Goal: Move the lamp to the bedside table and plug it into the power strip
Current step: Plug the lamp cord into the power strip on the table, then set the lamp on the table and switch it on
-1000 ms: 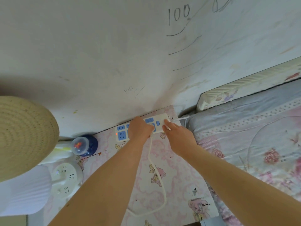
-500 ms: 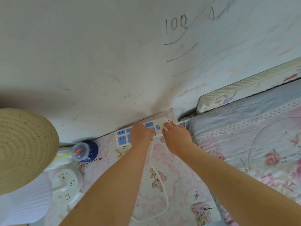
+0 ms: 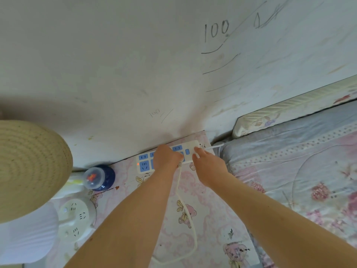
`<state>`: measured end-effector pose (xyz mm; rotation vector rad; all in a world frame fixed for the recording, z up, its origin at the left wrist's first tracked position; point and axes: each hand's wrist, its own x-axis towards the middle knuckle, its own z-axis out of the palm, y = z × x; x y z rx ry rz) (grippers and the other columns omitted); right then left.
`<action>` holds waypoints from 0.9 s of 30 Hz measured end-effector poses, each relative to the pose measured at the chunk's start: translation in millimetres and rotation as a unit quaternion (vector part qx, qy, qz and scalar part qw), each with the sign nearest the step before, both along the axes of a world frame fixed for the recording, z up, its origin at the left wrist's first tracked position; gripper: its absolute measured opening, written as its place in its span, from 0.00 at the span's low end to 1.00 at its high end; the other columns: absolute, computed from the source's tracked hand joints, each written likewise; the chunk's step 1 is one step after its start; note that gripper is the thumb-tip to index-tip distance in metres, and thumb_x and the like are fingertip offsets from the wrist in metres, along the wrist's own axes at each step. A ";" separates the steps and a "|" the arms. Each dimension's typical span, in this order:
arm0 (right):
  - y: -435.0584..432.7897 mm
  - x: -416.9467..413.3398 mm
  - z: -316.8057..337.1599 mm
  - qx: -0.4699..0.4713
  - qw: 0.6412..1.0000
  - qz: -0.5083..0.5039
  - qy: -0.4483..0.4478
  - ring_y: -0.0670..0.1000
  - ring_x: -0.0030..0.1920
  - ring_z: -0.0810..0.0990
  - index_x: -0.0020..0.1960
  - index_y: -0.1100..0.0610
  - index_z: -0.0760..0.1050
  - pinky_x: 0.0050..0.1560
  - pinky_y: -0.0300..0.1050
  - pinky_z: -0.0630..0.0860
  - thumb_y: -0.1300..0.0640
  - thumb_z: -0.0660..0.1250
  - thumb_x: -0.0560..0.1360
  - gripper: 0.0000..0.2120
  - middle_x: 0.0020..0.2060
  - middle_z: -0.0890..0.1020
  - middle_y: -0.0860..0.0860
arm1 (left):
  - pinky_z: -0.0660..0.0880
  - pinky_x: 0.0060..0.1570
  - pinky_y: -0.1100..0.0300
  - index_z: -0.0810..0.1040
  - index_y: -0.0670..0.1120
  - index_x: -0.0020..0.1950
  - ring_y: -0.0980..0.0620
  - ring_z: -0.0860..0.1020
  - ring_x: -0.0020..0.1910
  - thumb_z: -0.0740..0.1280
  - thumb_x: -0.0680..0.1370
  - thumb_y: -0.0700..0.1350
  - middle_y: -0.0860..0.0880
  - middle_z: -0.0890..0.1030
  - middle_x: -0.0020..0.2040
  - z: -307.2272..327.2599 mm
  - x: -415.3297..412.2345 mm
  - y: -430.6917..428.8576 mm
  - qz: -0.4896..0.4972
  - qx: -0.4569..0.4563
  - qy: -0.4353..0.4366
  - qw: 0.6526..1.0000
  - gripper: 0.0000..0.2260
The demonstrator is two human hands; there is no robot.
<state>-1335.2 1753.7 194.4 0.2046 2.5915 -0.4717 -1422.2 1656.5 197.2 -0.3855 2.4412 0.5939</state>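
A white power strip [image 3: 144, 163] with blue sockets lies against the wall at the back of the bedside table [image 3: 212, 209], which has a pink cartoon-print top. My left hand [image 3: 166, 156] is closed over the strip's middle, gripping the lamp's plug, which the fingers hide. A white cord [image 3: 193, 229] runs from that hand down across the table. My right hand [image 3: 207, 165] presses on the strip's right end with its fingertips. The lamp's woven straw shade [image 3: 29, 167] fills the left edge.
A blue bottle with a clear cap [image 3: 100, 176] stands by the wall left of the strip. A round white socket hub [image 3: 77, 217] and a white ribbed object [image 3: 23, 235] sit at the lower left. A bed with a floral quilt [image 3: 299, 180] adjoins the table's right side.
Both hands have stayed on the power strip, the left one pressing down at its middle. The view has shifted slightly.
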 end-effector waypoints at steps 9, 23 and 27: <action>-2.5 9.9 -9.4 -0.019 1.000 -0.002 -0.025 0.56 0.49 0.80 0.74 0.56 0.53 0.41 0.50 0.79 0.67 0.56 0.72 0.32 0.77 0.44 0.46 | 0.81 0.41 0.51 0.78 0.41 0.39 0.42 0.84 0.39 0.71 0.70 0.46 0.41 0.84 0.38 2.4 10.5 -10.3 -0.061 0.023 0.034 0.997 0.09; -63.3 39.3 15.2 -0.149 0.974 -0.121 0.123 0.55 0.64 0.71 0.63 0.51 0.75 0.62 0.49 0.72 0.67 0.57 0.71 0.23 0.63 0.76 0.52 | 0.80 0.48 0.49 0.78 0.46 0.43 0.45 0.82 0.45 0.60 0.74 0.32 0.45 0.82 0.48 18.0 63.5 -94.5 -0.089 0.083 0.113 0.986 0.12; -94.5 62.1 21.0 -0.182 0.969 -0.098 0.137 0.54 0.61 0.75 0.59 0.51 0.78 0.60 0.49 0.74 0.67 0.57 0.72 0.22 0.60 0.78 0.51 | 0.79 0.49 0.52 0.80 0.46 0.44 0.46 0.82 0.46 0.61 0.74 0.33 0.47 0.81 0.47 21.8 85.2 -136.3 -0.081 0.085 0.126 0.985 0.11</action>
